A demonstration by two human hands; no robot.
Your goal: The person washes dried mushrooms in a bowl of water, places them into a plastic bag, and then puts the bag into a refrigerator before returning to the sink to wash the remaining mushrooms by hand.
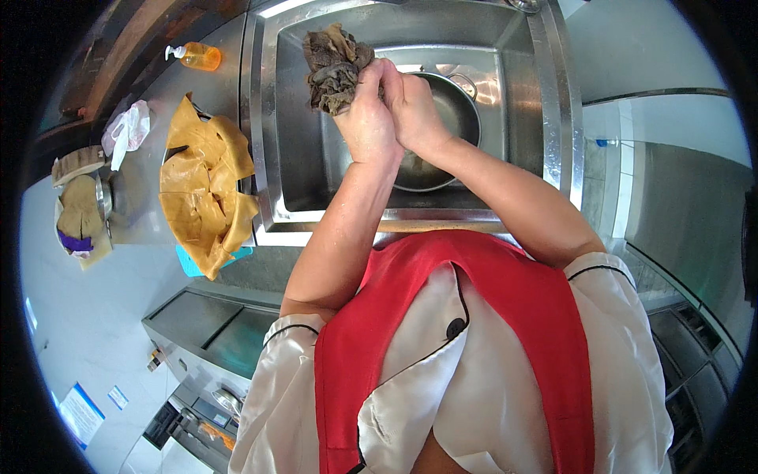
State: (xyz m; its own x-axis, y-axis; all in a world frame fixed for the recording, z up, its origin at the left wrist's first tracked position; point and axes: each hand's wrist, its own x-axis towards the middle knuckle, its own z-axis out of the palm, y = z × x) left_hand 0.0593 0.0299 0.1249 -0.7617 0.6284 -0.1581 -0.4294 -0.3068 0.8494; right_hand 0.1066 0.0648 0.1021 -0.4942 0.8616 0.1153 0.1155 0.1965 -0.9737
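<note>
Both hands are together over a stainless steel sink [308, 148]. My left hand [370, 124] is closed on a crumpled, dark grey-brown cloth [337, 74], which bunches out to the left of the fist. Pressed against it, my right hand [417, 112] has its fingers curled at the same end of the cloth; how much of it lies inside that hand is hidden. Beneath the hands, a round metal pan [456, 115] with a loop handle rests in the sink, partly covered by the hands and right forearm. Its inside looks dark, with a little liquid that I cannot make out clearly.
Left of the sink, a yellow-orange cloth or sheet [204, 183] lies draped over something on the steel counter [139, 201]. A pump bottle of orange liquid [201, 56], a whitish plastic bag [127, 130] and a wooden block [79, 166] are farther left. A drain fitting [524, 5] shows at the top.
</note>
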